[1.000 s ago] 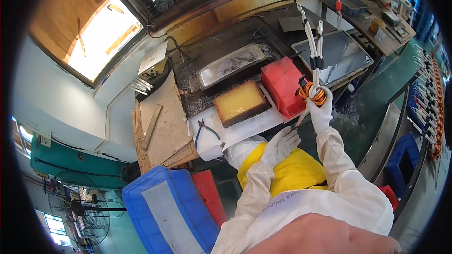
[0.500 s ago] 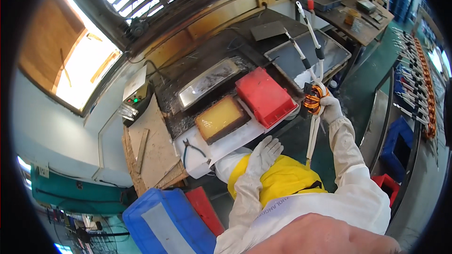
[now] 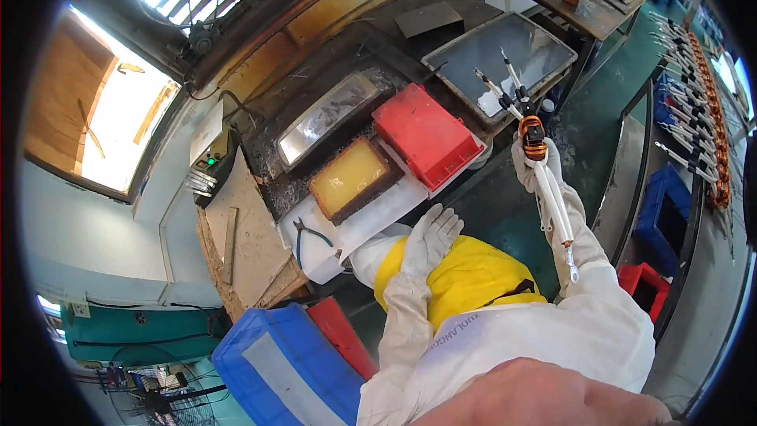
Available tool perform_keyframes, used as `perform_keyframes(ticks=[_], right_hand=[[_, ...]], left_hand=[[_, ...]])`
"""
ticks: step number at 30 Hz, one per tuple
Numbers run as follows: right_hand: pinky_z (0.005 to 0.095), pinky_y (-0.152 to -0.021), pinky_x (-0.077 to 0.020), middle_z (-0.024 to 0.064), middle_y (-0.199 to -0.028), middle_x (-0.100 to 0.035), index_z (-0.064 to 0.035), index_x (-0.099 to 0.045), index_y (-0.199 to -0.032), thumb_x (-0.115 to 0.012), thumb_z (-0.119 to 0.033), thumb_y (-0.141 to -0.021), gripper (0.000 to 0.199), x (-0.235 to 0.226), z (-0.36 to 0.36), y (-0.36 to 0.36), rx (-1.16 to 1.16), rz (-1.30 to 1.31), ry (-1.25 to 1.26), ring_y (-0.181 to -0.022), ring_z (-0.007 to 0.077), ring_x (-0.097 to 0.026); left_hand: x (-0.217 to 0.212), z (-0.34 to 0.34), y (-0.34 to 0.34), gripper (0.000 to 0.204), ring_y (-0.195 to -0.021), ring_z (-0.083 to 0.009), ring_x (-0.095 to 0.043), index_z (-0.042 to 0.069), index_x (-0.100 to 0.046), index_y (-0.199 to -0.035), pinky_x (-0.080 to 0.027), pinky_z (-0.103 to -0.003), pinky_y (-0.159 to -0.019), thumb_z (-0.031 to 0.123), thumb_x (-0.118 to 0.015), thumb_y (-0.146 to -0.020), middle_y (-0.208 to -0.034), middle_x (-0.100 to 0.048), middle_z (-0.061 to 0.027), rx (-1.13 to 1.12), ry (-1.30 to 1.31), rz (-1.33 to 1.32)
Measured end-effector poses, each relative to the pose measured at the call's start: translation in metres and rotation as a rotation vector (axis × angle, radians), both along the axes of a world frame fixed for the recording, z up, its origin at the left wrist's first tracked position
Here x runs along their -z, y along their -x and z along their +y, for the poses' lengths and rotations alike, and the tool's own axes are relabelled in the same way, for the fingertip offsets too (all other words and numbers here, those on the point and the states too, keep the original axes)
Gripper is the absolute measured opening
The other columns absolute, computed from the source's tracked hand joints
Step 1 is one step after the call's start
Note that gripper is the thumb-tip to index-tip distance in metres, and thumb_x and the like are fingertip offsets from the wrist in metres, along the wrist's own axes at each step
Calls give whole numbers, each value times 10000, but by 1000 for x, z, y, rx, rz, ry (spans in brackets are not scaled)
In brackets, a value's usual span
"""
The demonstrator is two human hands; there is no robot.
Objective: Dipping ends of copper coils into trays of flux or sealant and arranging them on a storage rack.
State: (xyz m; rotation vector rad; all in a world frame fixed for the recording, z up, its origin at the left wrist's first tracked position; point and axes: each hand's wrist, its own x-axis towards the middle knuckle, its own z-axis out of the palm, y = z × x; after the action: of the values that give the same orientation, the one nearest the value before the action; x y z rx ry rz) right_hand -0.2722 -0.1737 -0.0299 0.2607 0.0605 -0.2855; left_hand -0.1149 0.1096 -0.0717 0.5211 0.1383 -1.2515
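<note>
Pliers lay on white paper at the near edge of a bench, a red bin farther right. A control box (its green lamp lit) stood by the wall. Lower left, a caged fan stood near a blue crate.

Both hands are gloved; the right hand is held out in front, its fingers bent in a grip and partly hidden; the right forearm reaches forward from the body and leans to the left, the elbow bent; the left hand rests on the lap, loosely spread out flat, its fingers pointing forward and to the right; the left forearm runs forward close to the trunk; pale, loose sleeves cover both arms; the right hand is farther forward than the left, the two well apart
</note>
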Motion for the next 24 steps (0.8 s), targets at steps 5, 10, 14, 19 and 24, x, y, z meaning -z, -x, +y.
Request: perform_keyframes(ticks=[5,10,14,19,24], right_hand=[[426,-865,-621,163,-1037,-665,48,-602,-1164,-658,-197,-802,440,14,4,0,140,209,55,-963,301,-712],[447,-840,-628,168,-1048,-648,16,-563,-1200,-637,-229,-856,429,-1,13,-8,187,323,53,-942,308,-710],[473,-839,-622,206,-1097,-669,-1,-552,-1257,-578,-230,-925,404,-4,15,-11,223,376,69,-954,314,-716],[447,-813,-633,181,-1063,-620,-8,-533,-1224,-633,-267,-906,423,-9,18,-15,190,351,56,-944,307,-704],[462,-829,-631,198,-1071,-627,15,-515,-1235,-631,-261,-911,441,-12,15,-15,156,288,21,-948,320,-702]], left_hand=[[-2,-1,1,413,-1219,-356,-561,39,-498,-1335,-455,-489,-1104,274,-570,-1003,-1323,-554,-182,5,-3,-1],[-1,0,1,352,-1212,-330,-563,48,-531,-1305,-444,-468,-1117,254,-539,-1020,-1285,-572,-179,-3,6,15],[-2,0,0,358,-1212,-329,-562,49,-525,-1312,-442,-470,-1119,256,-538,-1020,-1284,-573,-181,-4,-16,4],[-1,0,0,417,-1255,-365,-533,38,-508,-1332,-439,-499,-1117,278,-578,-998,-1344,-533,-187,-6,-27,0],[0,1,-1,431,-1257,-366,-530,35,-503,-1337,-436,-498,-1119,277,-589,-991,-1351,-525,-189,-4,-25,-3]])
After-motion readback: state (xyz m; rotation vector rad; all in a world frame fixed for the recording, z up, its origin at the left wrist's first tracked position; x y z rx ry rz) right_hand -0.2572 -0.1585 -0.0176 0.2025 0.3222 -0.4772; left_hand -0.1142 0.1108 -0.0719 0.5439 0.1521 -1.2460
